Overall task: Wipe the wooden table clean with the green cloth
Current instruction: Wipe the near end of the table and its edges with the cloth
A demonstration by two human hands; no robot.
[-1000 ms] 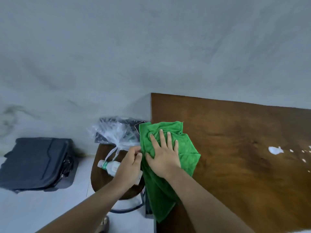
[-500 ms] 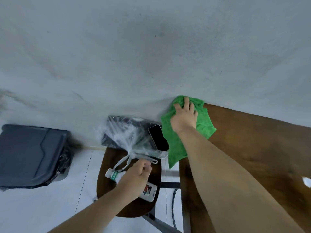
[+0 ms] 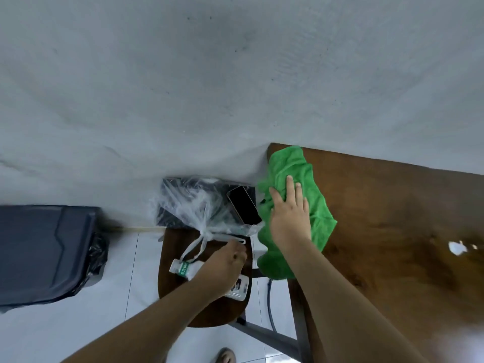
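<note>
Pressing the green cloth (image 3: 293, 163) with straight, slightly spread fingers, the right hand (image 3: 289, 218) lies at the wooden table's (image 3: 392, 218) far left corner, and the cloth's lower part hangs over the left edge. The left hand (image 3: 225, 260) hovers over a round stool (image 3: 170, 244) with its fingers curled; I cannot tell whether they hold anything.

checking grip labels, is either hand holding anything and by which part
Right hand lies flat on the middle of the green cloth, fingers straight, no grip. Left hand is curled above the stool; a hold cannot be told.
</note>
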